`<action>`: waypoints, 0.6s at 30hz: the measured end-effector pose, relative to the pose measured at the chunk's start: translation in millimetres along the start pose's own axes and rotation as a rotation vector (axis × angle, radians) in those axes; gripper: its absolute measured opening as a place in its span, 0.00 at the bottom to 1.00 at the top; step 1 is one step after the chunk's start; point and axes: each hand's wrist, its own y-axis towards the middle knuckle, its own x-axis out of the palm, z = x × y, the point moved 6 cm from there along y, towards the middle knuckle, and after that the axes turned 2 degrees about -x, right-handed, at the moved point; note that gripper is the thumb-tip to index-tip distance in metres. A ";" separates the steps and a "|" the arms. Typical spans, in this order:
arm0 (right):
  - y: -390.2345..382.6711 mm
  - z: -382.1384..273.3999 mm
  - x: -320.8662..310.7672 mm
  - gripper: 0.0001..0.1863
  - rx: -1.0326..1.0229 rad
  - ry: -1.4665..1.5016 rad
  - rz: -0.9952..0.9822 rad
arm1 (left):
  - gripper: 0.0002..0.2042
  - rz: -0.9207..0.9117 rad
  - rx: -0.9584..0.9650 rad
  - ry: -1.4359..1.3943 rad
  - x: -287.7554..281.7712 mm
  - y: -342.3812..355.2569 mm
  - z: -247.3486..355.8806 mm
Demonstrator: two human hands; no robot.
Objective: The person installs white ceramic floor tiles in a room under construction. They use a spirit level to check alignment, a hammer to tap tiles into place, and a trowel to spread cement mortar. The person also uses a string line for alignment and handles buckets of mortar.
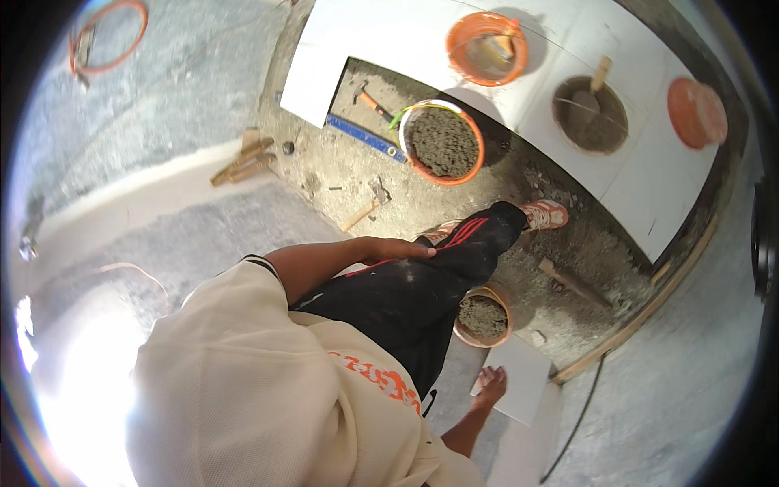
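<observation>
My left hand [408,249] lies on the thigh of my dark trousers [422,288], fingers stretched out and holding nothing. Low on the right, my right hand [491,381] has its fingers curled at the left edge of a loose white tile [519,390]. Just above that tile stands a bucket [484,316] of grey mortar. Beyond my feet is a larger orange-rimmed bucket [442,144] of mortar, beside a blue spirit level [365,138] and an orange-handled hammer [375,103]. A wooden-handled hammer [365,207] lies on the rough floor.
Laid white tiles [584,49] carry an orange bucket [484,47], a bucket with a trowel [588,114] and a reddish bucket [694,114]. Wood offcuts [242,162] lie left, a stick [574,282] right, a board [617,329] along the right edge, a cable [572,418] beside it.
</observation>
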 end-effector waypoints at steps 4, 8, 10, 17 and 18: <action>-46.0 89.6 -10.3 0.11 -0.022 -0.473 -0.125 | 0.37 0.009 0.207 0.096 -24.3 -7.8 -59.1; -111.8 91.1 4.8 0.18 -0.284 -0.849 -0.373 | 0.36 -0.042 0.262 -0.012 -39.0 -46.6 -95.2; -119.6 75.4 1.4 0.19 -0.060 -0.721 -0.183 | 0.36 -0.056 0.274 -0.117 -53.9 -60.8 -118.3; -122.9 -70.5 65.1 0.23 -0.324 -0.748 -0.076 | 0.32 0.379 0.581 -0.534 -155.3 -139.8 -193.6; -128.5 -89.2 80.2 0.22 -0.347 -0.739 -0.051 | 0.32 0.510 0.579 -0.560 -176.9 -153.0 -202.8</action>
